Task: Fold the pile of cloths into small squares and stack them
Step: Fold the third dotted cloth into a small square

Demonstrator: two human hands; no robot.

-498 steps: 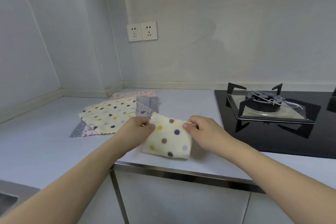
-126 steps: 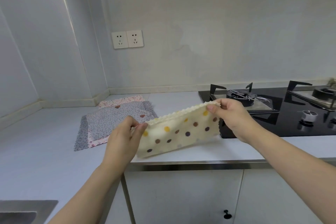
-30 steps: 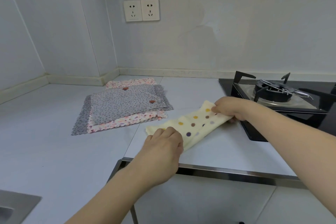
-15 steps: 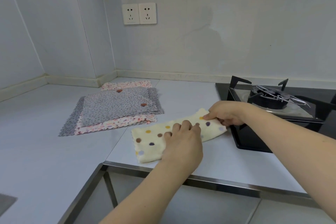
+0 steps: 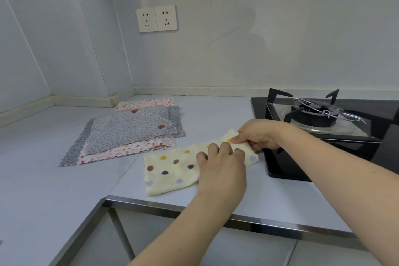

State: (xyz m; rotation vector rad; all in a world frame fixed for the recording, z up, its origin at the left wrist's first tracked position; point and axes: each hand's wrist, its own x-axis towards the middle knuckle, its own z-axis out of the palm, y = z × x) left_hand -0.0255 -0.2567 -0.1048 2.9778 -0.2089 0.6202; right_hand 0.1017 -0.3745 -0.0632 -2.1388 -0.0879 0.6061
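Nearest, the left hand (image 5: 220, 164), palm down on the cream polka-dot cloth (image 5: 172, 168), fingers curled at the middle of the strip, apparently pressing rather than pinching; whether anything is gripped under them, impossible to tell. Just beyond, the right hand (image 5: 257, 136), pinching the cloth's far end between thumb and fingertips, right by the edge of the black gas hob (image 5: 323, 136). Cloth itself lying as a long folded strip on the pale countertop (image 5: 216, 110), near its front edge.

Judging the step: bringing that right end over onto the left half to make the square. Best done with the left hand pinning the crease line, the lifted end kept low, corners matched before flattening, clear of the hob.

Farther back, left: the unfolded pile, grey speckled cloths (image 5: 129, 129) over pink floral ones (image 5: 129, 151), waiting.
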